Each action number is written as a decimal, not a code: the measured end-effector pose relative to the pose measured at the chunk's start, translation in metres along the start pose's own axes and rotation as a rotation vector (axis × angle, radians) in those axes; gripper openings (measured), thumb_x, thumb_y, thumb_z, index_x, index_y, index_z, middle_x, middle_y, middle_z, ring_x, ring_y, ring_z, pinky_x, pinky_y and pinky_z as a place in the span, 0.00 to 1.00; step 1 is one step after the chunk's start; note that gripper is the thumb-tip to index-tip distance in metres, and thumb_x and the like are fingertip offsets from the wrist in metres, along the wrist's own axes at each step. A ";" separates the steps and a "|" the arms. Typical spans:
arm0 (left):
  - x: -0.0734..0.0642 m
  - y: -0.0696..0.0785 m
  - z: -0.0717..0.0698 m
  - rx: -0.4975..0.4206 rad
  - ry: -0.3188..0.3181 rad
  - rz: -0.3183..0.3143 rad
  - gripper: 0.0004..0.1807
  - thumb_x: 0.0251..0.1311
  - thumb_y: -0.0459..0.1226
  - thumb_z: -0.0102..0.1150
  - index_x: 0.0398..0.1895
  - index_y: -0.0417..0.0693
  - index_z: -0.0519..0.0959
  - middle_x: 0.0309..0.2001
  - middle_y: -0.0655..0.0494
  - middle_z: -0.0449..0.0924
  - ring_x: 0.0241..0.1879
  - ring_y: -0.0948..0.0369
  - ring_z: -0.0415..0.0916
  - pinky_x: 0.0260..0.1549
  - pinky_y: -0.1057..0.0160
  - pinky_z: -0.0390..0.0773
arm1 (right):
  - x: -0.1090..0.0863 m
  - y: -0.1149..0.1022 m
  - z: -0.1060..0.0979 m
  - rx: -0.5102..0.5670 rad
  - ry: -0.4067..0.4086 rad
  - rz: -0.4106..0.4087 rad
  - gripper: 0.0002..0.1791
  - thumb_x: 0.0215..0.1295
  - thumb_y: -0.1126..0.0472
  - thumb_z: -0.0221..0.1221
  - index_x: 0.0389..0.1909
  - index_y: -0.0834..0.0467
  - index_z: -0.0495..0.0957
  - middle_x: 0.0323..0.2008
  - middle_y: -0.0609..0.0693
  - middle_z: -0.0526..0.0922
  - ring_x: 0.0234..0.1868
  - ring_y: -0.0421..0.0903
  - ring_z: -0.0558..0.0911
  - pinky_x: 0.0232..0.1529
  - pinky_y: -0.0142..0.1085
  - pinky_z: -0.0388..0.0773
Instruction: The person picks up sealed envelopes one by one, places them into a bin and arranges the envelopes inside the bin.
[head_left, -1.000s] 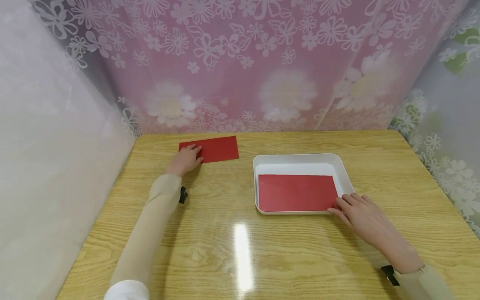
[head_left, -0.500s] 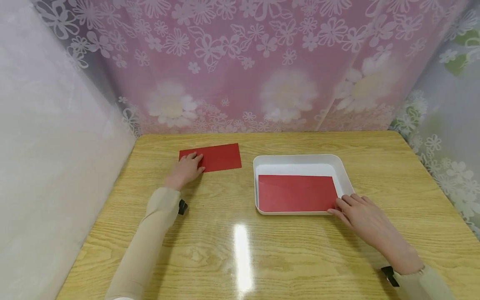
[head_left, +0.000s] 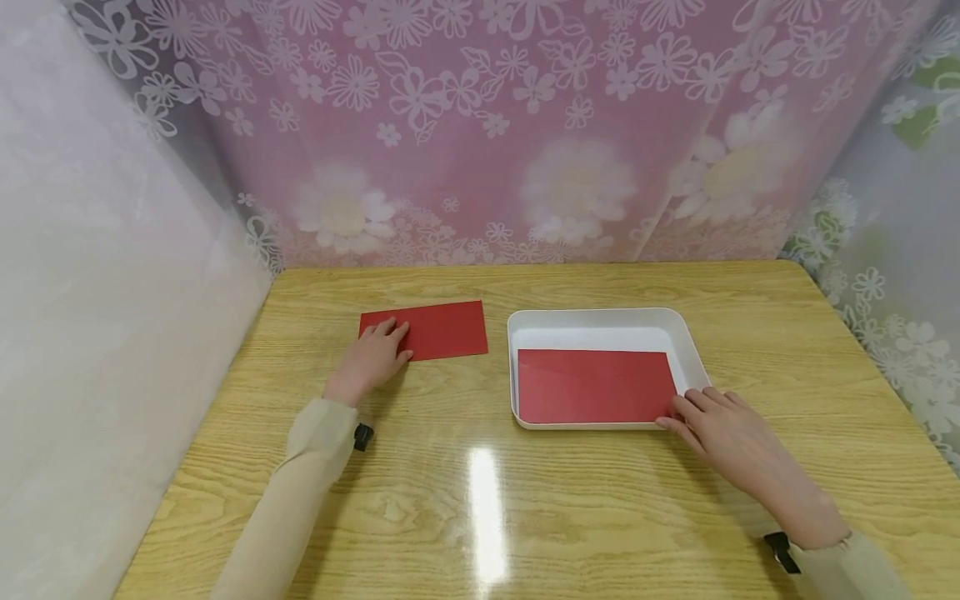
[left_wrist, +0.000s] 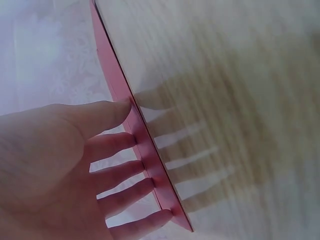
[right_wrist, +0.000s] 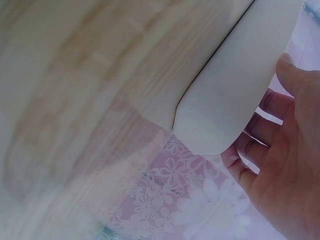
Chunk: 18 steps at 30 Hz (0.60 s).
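On the left of the table, my left hand [head_left: 372,360] rests on a flat red paper rectangle [head_left: 450,329]. Its fingers are spread and nearly straight, with the fingertips touching the paper in the left wrist view [left_wrist: 111,65]. A shallow white tray [head_left: 592,321] stands right of centre. Inside it, along the near side, lies another red paper rectangle [head_left: 592,386]. My right hand [head_left: 727,433] holds the tray's near right corner, with bent fingers and thumb at the rim. The right wrist view shows the tray's outer wall [right_wrist: 220,95] beside the thumb and fingers.
The wooden table [head_left: 405,508] has a bright light reflection [head_left: 487,517] at its front middle. Behind the table hangs a pink flowered curtain [head_left: 465,183]. A pale sheet [head_left: 112,292] borders the left side, and a flowered one [head_left: 900,275] borders the right.
My left hand has slid the loose red paper rectangle across the table towards me and slightly to the right. The right hand, the tray and the paper in it have stayed in place.
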<state>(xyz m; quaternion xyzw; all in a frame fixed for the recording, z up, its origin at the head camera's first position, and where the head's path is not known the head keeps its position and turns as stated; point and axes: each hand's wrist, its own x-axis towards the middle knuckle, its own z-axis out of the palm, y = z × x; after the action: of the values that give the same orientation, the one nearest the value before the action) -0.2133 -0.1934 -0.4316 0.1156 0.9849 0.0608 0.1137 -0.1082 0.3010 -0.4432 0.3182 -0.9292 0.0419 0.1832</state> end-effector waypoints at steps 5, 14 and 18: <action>-0.003 0.003 0.000 0.008 0.010 -0.005 0.33 0.76 0.46 0.53 0.78 0.42 0.60 0.76 0.36 0.56 0.72 0.36 0.58 0.65 0.39 0.68 | 0.000 0.000 -0.001 -0.001 0.001 -0.004 0.19 0.74 0.43 0.55 0.28 0.51 0.72 0.26 0.43 0.68 0.28 0.47 0.71 0.31 0.44 0.70; 0.012 -0.002 -0.013 -0.082 0.110 0.007 0.41 0.66 0.51 0.66 0.74 0.38 0.64 0.70 0.31 0.63 0.69 0.34 0.62 0.65 0.35 0.64 | 0.000 -0.002 -0.003 -0.001 -0.036 0.023 0.15 0.69 0.48 0.62 0.28 0.51 0.71 0.26 0.43 0.68 0.30 0.47 0.72 0.33 0.45 0.71; 0.022 -0.008 -0.016 -0.094 0.056 0.016 0.46 0.58 0.53 0.72 0.73 0.38 0.67 0.70 0.32 0.64 0.69 0.35 0.62 0.66 0.36 0.63 | 0.001 -0.002 -0.003 -0.005 -0.038 0.023 0.16 0.70 0.48 0.61 0.27 0.51 0.71 0.26 0.43 0.68 0.30 0.47 0.72 0.33 0.44 0.70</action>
<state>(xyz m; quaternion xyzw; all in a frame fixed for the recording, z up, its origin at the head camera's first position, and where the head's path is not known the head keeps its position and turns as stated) -0.2396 -0.1975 -0.4222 0.1161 0.9828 0.1109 0.0911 -0.1064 0.2996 -0.4403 0.3078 -0.9362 0.0357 0.1659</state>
